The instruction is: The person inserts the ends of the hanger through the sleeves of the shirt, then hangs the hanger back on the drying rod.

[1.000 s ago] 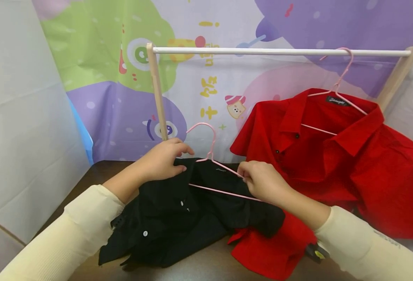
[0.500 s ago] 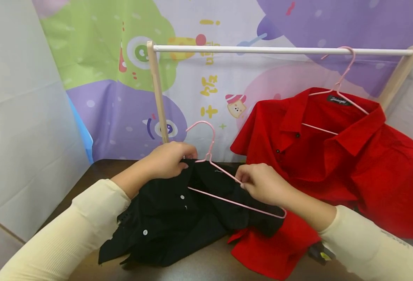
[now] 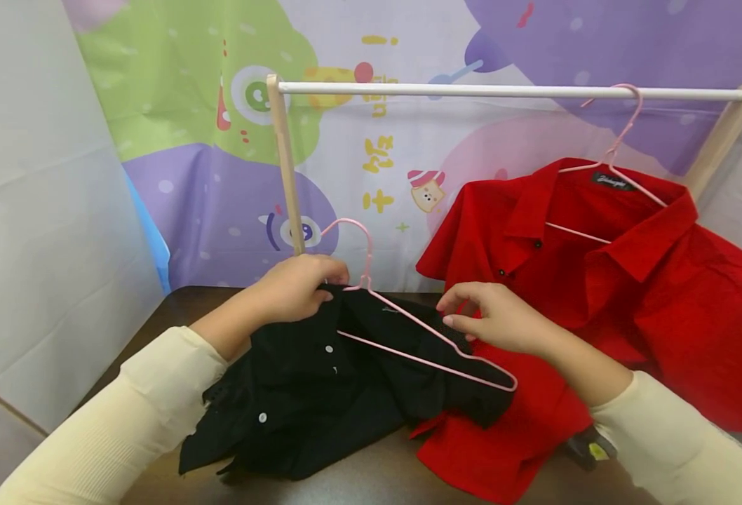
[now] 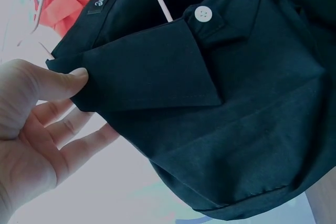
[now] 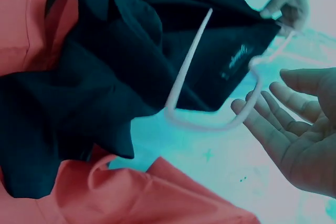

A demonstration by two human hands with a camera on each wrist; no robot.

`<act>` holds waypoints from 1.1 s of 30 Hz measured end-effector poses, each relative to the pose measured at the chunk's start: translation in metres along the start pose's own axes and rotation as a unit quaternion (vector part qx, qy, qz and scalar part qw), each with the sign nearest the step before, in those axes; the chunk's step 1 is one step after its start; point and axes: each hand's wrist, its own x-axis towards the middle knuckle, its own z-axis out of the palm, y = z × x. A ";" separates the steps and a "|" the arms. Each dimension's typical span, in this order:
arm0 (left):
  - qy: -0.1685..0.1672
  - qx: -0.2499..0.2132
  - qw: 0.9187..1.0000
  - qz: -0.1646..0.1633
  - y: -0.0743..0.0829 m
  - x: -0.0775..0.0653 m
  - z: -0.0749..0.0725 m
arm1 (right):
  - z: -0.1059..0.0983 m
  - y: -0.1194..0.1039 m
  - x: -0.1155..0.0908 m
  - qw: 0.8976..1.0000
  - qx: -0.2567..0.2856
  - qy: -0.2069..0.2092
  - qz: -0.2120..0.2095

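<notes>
A black shirt with white buttons lies partly raised at the table's back edge. My left hand pinches its collar near the neck; in the left wrist view the thumb presses on the black collar. A pink hanger has its left end inside the shirt, while its right arm lies outside, over the black cloth. My right hand is beside the hanger, fingers parted and holding nothing. In the right wrist view its fingertips are right at the hanger's pink wire.
A red shirt hangs on another pink hanger from the white rail of a wooden-ended rack. Its lower part spreads onto the brown table. A cartoon-printed cloth hangs behind. A small dark item lies near the right sleeve.
My right hand has let go of the hanger's right arm and moved slightly right, its fingers opening. The hanger's right end has come out of the black shirt, and its hook has shifted left.
</notes>
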 end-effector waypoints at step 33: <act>0.053 -0.024 0.998 0.004 0.002 0.003 -0.013 | 0.069 0.046 -0.009 0.965 0.249 0.053 0.064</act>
